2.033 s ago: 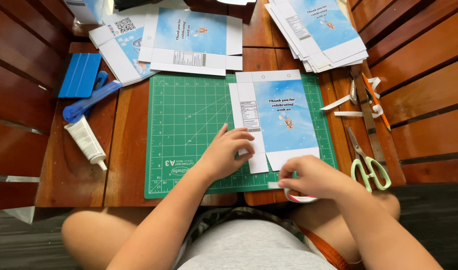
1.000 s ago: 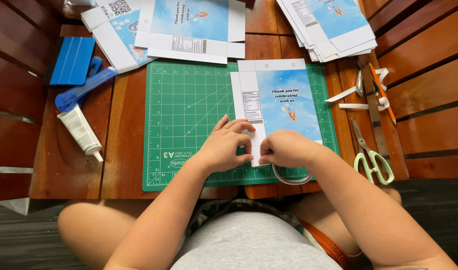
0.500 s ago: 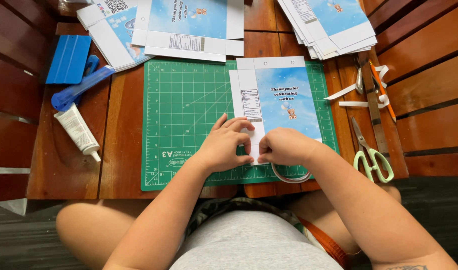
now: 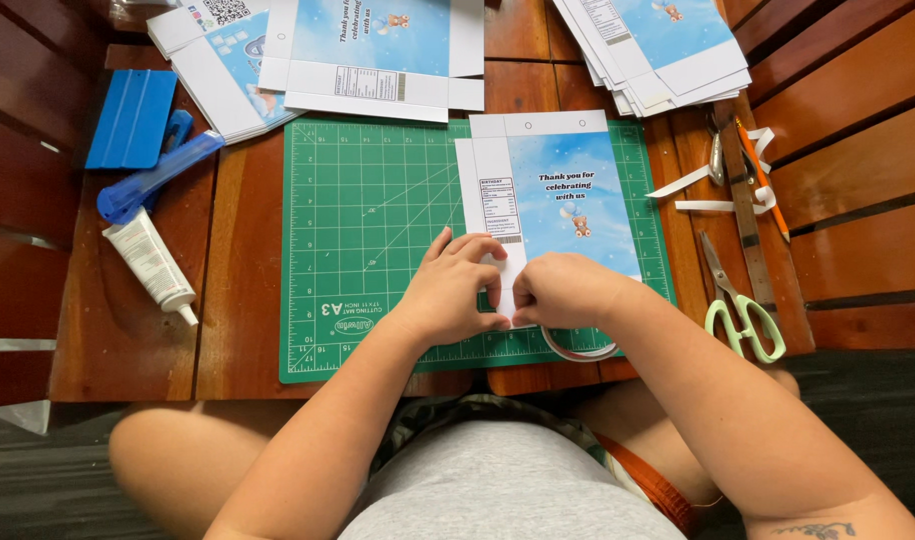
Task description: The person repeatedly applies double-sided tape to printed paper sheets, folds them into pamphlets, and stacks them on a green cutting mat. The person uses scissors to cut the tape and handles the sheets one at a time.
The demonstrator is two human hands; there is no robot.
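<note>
left hand (image 4: 456,290): palm down, fingers curled, fingertips pressed toward the right hand
right hand (image 4: 563,292): curled loosely, knuckles up, touching the left fingertips
forearms: both angled inward from near side

Flat printed box sheets all around the green cutting mat (image 4: 378,220)

One blue-and-white sheet (image 4: 558,200) lies on the mat's right half, a second (image 4: 373,50) just above the mat, a fanned stack (image 4: 658,45) off its upper right, a white tube (image 4: 150,262) to its left.

Scissors (image 4: 743,315), glue tube (image 4: 150,262), blue scraper (image 4: 133,118) — on wooden table (image 4: 243,270).
</note>
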